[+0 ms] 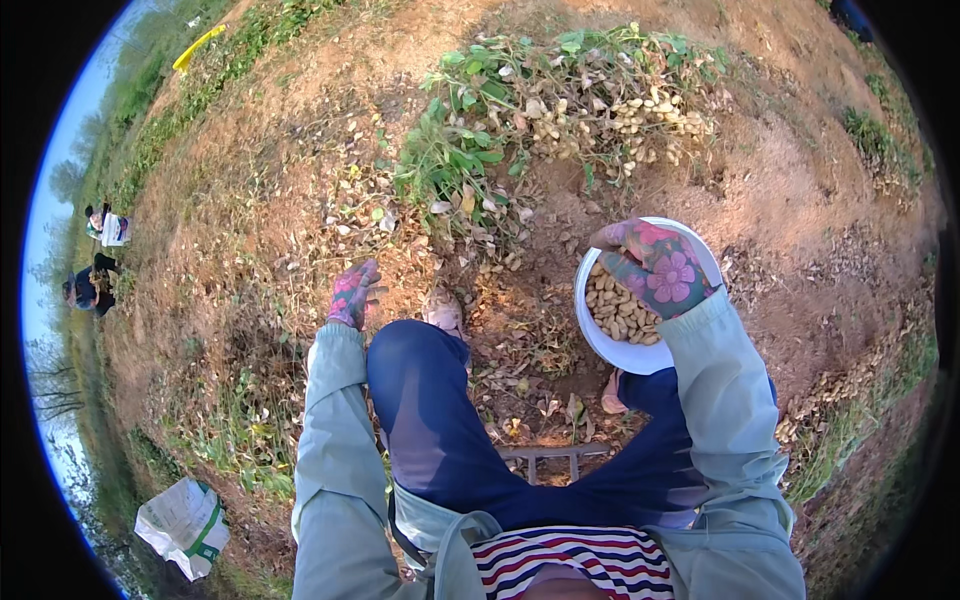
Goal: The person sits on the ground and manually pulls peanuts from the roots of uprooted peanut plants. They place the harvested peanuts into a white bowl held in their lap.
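A white plastic bucket, part filled with unshelled peanuts, stands between the lower legs, nearer the right leg. My right hand, in a flowered glove, is over the bucket's mouth with fingers bent down at its left rim; the fingers' underside is hidden, so whether they hold peanuts does not show. My left hand, in a matching glove, is above the ground left of the left knee, fingers apart and holding nothing. Ahead lies a heap of pulled peanut plants with clusters of peanuts on their roots.
A metal frame shows between the thighs. Dry leaves and stems litter the soil. A white and green sack lies at lower left, a yellow object at upper left. Two people are far off at left.
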Available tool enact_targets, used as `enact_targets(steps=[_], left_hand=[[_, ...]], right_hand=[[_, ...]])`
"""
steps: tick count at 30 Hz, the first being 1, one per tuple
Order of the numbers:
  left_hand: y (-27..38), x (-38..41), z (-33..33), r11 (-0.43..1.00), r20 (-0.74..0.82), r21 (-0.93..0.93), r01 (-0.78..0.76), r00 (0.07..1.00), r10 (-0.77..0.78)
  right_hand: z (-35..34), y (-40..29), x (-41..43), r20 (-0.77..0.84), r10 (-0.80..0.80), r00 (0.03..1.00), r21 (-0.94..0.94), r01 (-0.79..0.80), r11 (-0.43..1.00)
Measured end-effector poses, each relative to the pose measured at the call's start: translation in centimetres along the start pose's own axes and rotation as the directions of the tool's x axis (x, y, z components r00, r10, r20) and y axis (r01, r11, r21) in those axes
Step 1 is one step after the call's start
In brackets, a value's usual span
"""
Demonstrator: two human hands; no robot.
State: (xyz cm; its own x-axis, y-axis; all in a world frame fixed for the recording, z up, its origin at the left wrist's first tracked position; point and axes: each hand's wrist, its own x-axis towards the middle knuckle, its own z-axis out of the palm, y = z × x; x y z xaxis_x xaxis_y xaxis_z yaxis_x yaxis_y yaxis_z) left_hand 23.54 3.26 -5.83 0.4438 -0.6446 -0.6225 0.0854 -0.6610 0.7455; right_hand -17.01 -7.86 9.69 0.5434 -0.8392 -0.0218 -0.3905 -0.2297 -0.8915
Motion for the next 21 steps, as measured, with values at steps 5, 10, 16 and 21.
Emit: enact_targets(steps=[5, 10, 16, 21], left_hand=[[7.9, 4.5, 5.6, 0.950, 0.196, 0.311, 0.029, 0.976, -0.094], [5.3, 6.4, 11.7, 0.961, 0.244, -0.069, 0.268, 0.938, -0.245], [0.2, 7.1, 15.9, 0.809, 0.296, -0.471, 0.352, 0.927, -0.231], [-1.1, 9.3, 17.6, 0.679, 0.335, -0.653, 0.336, 0.932, -0.139]], right_hand=[[-0.2, 2.1, -0.6, 0.001, 0.007, 1.000, -0.023, -0.007, 1.000], [0.1, 2.4, -0.5, -0.042, 0.192, 0.980, 0.309, -0.170, 0.936], [-1.2, 4.0, -0.7, 0.154, 0.042, 0.987, -0.401, 0.023, 0.916], [-1.4, 4.1, -1.3, 0.263, 0.006, 0.965, -0.601, 0.159, 0.783]])
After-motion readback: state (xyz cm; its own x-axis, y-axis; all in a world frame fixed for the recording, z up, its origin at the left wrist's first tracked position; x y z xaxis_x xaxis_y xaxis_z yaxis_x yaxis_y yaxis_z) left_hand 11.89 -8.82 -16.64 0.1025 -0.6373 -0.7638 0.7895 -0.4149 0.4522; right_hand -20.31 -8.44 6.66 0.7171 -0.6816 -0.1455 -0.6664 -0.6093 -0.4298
